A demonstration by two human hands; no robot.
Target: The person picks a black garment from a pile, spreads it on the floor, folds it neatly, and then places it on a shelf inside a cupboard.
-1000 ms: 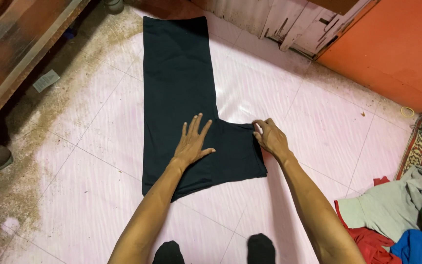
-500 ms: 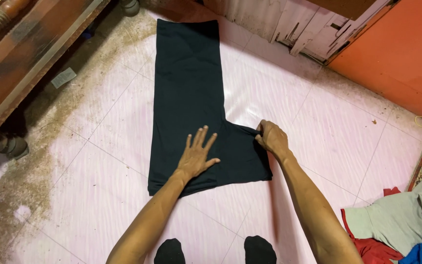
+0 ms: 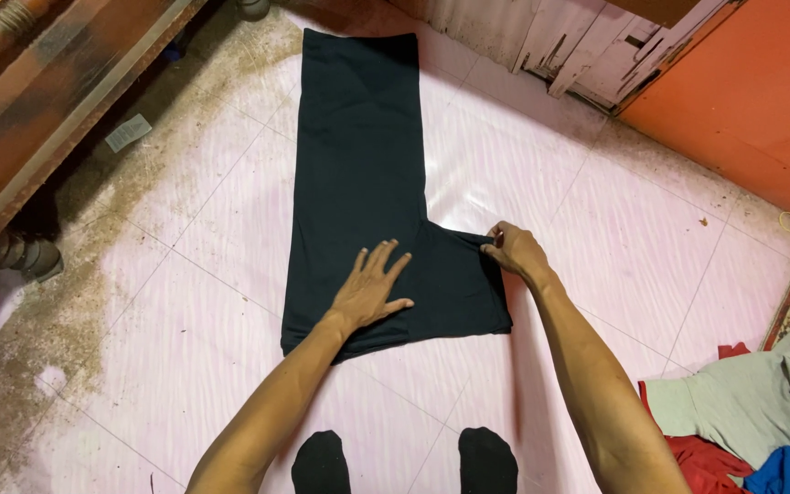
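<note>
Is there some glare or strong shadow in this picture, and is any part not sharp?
Head view: glare lies on the glossy pink tile floor beside the dark garment; the garment is so dark that its folds hardly show; soft shadow falls beside the right forearm, below the right hand; the left hand and the clothes pile look sharp, with no motion blur visible.

garment (image 3: 358, 165): matt dark cloth | floor (image 3: 596, 229): glossy pink tile, gritty patches | bench (image 3: 38, 101): worn wood

The long dark folded garment (image 3: 358, 174) lies flat on the pink tiled floor (image 3: 596, 229); the heap of mixed clothes (image 3: 752, 412) lies well apart, right of it.
</note>
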